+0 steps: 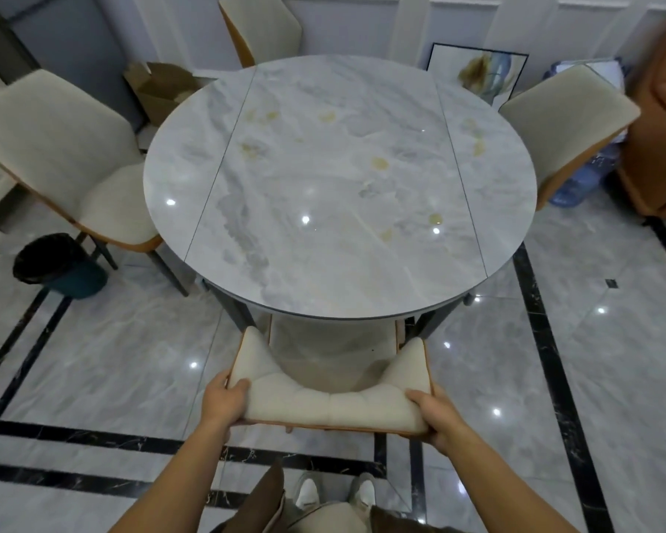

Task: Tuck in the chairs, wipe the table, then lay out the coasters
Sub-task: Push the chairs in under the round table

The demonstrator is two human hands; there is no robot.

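**Near chair**: lower centre of frame, seat partly under the table. It faces the top of the frame; the backrest's long axis runs left to right.
**Left hand**: fingers curled over the backrest's left corner, gripping it.
**Right hand**: gripping the right corner likewise.
**Risk:** an uneven push would likely skew the chair, and its side wings could strike the dark table legs close beside them.
**Left chair**, upper left: well out from the table.
**Stains**: yellowish, on the tabletop, unwiped.
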